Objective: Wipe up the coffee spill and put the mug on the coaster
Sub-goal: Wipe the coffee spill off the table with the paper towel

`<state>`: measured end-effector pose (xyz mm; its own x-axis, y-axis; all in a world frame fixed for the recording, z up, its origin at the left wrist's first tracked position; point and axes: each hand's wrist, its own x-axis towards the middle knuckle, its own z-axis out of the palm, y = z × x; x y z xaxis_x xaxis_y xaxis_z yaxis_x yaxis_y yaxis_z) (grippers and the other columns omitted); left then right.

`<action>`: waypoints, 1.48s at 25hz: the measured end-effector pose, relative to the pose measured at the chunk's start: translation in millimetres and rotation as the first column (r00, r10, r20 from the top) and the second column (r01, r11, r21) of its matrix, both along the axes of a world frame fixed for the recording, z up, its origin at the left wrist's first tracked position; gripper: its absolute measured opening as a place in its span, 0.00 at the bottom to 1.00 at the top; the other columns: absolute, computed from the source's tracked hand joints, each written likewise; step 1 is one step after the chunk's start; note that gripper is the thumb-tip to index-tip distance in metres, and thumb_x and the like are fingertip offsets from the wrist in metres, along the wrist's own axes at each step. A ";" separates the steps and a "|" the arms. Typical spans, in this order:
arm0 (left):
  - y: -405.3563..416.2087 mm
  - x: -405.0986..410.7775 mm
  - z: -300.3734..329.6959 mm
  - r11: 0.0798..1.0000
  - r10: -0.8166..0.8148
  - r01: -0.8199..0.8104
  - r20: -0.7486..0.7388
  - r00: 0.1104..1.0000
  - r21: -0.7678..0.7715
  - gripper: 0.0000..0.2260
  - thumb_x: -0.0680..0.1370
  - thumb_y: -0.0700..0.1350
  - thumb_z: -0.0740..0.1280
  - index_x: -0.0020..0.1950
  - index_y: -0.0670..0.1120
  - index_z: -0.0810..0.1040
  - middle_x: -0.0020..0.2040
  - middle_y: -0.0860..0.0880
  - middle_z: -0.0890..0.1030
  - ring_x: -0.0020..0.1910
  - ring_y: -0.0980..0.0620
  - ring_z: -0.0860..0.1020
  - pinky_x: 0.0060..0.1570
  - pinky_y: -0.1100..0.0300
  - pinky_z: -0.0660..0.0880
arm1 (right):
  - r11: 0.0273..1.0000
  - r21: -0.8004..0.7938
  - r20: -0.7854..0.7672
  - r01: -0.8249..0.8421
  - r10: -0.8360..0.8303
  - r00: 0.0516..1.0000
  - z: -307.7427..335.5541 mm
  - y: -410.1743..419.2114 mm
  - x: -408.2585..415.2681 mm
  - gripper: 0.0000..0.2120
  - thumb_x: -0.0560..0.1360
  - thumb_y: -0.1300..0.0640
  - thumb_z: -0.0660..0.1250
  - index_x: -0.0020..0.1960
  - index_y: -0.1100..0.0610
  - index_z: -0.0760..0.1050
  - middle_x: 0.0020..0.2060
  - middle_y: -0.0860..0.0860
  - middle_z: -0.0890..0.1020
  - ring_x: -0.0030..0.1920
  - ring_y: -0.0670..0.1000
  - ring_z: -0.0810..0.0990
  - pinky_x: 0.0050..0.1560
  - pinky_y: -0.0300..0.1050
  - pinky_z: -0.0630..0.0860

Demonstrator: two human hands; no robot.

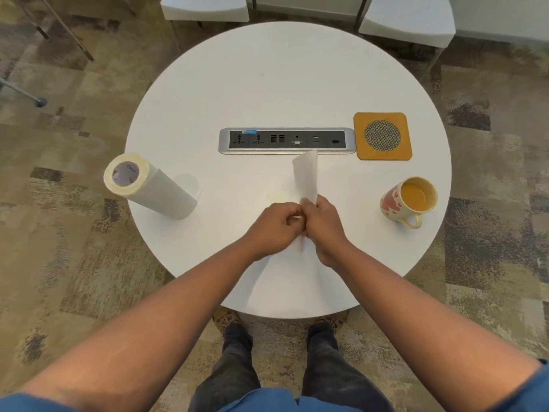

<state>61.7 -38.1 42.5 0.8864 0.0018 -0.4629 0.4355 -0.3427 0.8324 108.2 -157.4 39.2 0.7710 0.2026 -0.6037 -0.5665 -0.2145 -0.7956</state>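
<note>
Round white table (267, 84) on patterned carpet. Both hands, left hand (271, 226) and right hand (323, 224), pinch a paper towel (306, 176) upright. The faint coffee spill (277, 197) lies just beyond the left hand. Mug (410, 200) stands right, coaster (382, 135) farther.

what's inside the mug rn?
The mug holds tan coffee, surface well below the rim. It stands apart from the empty coaster. The bottom of the mug is hidden by the liquid.
</note>
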 end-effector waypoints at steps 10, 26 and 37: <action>66.7 58.8 -15.8 0.518 -0.431 -0.041 0.302 0.850 0.854 0.40 0.73 0.45 0.75 0.81 0.49 0.60 0.82 0.43 0.58 0.80 0.37 0.56 0.72 0.40 0.63 | 0.339 -0.915 0.244 -0.220 0.897 0.368 -23.3 2.6 79.3 0.26 0.81 0.63 0.51 0.79 0.61 0.59 0.77 0.59 0.65 0.77 0.59 0.63 0.74 0.55 0.62; 84.4 69.6 -87.8 0.441 -0.584 0.444 -0.127 0.802 0.780 0.26 0.81 0.38 0.57 0.80 0.46 0.63 0.81 0.46 0.63 0.80 0.46 0.60 0.74 0.50 0.62 | 0.232 -0.799 0.148 -0.555 0.970 0.193 -96.7 21.1 88.3 0.26 0.83 0.60 0.52 0.81 0.57 0.54 0.81 0.53 0.53 0.81 0.57 0.48 0.77 0.53 0.51; 73.4 23.7 -88.8 0.510 -0.577 0.467 -0.114 0.808 0.723 0.24 0.82 0.39 0.57 0.79 0.45 0.66 0.80 0.44 0.65 0.79 0.45 0.64 0.75 0.51 0.63 | 0.230 -0.765 0.139 -0.601 0.971 0.195 -98.8 2.5 41.1 0.27 0.83 0.60 0.51 0.81 0.55 0.52 0.82 0.51 0.50 0.81 0.55 0.45 0.79 0.53 0.49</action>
<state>85.4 35.3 -46.4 0.8836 -0.2156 -0.4157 -0.1066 -0.9570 0.2699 149.3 -154.9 -59.6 0.4962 0.7560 -0.4270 0.6354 -0.6513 -0.4148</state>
